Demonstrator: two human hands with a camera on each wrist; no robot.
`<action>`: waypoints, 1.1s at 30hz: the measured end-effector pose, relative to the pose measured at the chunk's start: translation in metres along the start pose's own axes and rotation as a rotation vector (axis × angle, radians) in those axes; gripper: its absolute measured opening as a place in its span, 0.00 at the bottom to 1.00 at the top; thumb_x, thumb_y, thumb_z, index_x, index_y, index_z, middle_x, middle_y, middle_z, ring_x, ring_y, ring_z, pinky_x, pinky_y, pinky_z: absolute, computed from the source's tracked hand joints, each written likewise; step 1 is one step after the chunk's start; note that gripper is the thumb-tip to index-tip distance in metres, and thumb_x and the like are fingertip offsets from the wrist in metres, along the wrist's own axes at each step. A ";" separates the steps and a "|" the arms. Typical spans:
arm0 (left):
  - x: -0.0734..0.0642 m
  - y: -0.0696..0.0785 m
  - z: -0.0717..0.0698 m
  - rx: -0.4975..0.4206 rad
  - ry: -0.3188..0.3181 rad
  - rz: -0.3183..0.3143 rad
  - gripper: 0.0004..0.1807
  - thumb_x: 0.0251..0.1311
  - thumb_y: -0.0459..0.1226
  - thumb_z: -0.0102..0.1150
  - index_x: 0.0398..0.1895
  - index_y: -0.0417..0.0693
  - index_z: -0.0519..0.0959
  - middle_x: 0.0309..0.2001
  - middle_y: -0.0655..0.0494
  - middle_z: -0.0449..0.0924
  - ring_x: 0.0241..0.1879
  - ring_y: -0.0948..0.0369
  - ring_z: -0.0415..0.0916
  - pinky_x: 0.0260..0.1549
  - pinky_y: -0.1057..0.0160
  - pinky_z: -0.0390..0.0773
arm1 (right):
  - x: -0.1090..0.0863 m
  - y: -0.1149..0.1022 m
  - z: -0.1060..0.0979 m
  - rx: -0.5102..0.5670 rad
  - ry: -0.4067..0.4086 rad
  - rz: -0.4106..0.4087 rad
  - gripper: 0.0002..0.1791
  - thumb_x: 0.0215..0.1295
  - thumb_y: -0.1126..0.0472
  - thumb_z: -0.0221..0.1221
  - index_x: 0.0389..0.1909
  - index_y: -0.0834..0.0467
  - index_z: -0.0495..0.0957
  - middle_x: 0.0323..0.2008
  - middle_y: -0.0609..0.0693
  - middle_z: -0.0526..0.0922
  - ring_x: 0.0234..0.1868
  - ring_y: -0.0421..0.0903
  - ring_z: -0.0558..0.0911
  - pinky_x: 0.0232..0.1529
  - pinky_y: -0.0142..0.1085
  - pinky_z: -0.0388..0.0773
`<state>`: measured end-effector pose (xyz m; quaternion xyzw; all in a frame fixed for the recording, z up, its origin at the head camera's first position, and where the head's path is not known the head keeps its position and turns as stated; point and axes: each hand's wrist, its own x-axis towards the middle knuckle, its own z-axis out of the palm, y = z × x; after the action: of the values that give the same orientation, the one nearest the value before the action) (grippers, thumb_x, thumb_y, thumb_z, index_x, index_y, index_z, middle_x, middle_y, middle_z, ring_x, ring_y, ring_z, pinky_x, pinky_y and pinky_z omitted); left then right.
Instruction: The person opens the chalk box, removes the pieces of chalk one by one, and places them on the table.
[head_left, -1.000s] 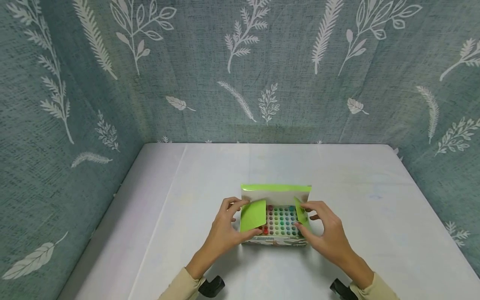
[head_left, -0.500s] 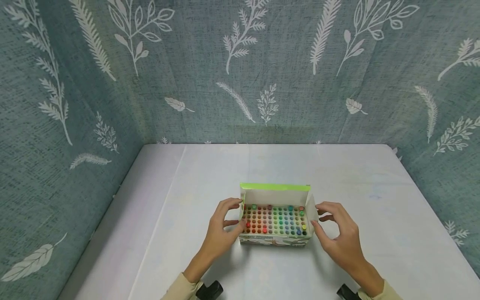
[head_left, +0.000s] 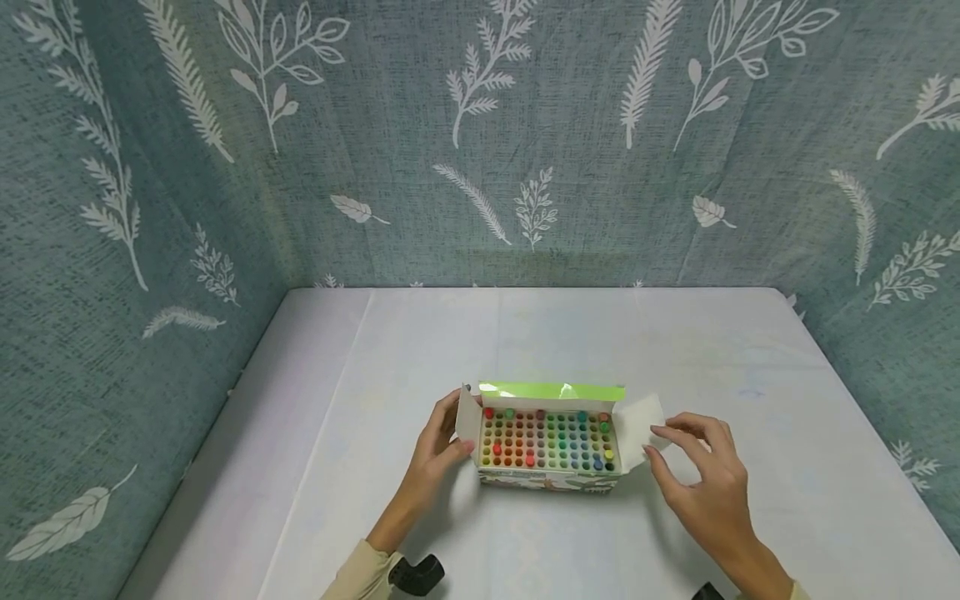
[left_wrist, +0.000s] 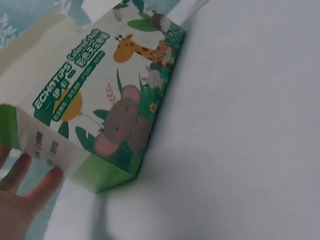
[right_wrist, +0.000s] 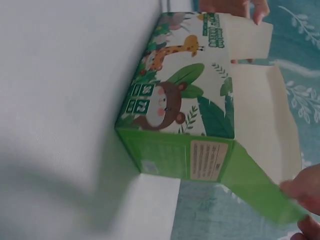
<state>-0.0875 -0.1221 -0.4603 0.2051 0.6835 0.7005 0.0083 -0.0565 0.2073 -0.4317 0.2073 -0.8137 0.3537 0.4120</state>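
Observation:
A cardboard box (head_left: 547, 481) printed with cartoon animals stands on the table, its lid raised at the back and both side flaps folded outward. Inside, a grid of round slots holds several coloured sticks (head_left: 529, 460), only their tops showing. My left hand (head_left: 427, 458) holds the left flap (head_left: 468, 421), thumb on its inner side and other fingers behind it. In the left wrist view those fingers (left_wrist: 42, 187) touch the box's end. At the other side my right hand (head_left: 708, 479) pinches the outer end of the right flap (head_left: 637, 423), green outside and white inside.
White cloth covers the table (head_left: 375, 350). Teal fabric (head_left: 405, 208) with white leaf prints hangs behind it and along both sides. A black wrist device (head_left: 417, 575) sits at my left sleeve (head_left: 363, 573).
Both green side flaps, folded over the sticks before, have swung up and outward, uncovering the grid. My hands have moved apart with them, the right one farther. The lid leans farther back.

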 end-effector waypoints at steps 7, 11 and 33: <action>0.003 -0.004 -0.003 -0.064 -0.052 0.053 0.32 0.61 0.27 0.50 0.69 0.39 0.54 0.65 0.38 0.60 0.65 0.46 0.57 0.60 0.63 0.68 | 0.003 -0.003 -0.008 -0.084 -0.166 -0.055 0.22 0.71 0.54 0.48 0.29 0.64 0.83 0.34 0.55 0.79 0.38 0.54 0.74 0.43 0.46 0.64; 0.006 -0.006 -0.006 -0.061 -0.088 0.029 0.32 0.61 0.29 0.50 0.68 0.40 0.55 0.66 0.39 0.59 0.67 0.46 0.55 0.62 0.65 0.65 | 0.010 -0.006 -0.007 -0.094 -0.333 -0.085 0.03 0.56 0.70 0.60 0.31 0.64 0.82 0.34 0.52 0.79 0.36 0.49 0.76 0.39 0.39 0.69; 0.009 -0.011 -0.008 -0.048 -0.158 0.028 0.36 0.58 0.29 0.50 0.72 0.41 0.54 0.71 0.43 0.53 0.70 0.47 0.48 0.64 0.64 0.61 | 0.025 0.004 0.015 0.088 -0.713 -0.087 0.14 0.46 0.72 0.70 0.33 0.55 0.81 0.33 0.43 0.78 0.29 0.37 0.71 0.24 0.26 0.71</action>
<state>-0.1005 -0.1261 -0.4680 0.2691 0.6607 0.6984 0.0575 -0.0810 0.1976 -0.4184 0.3695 -0.8808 0.2760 0.1076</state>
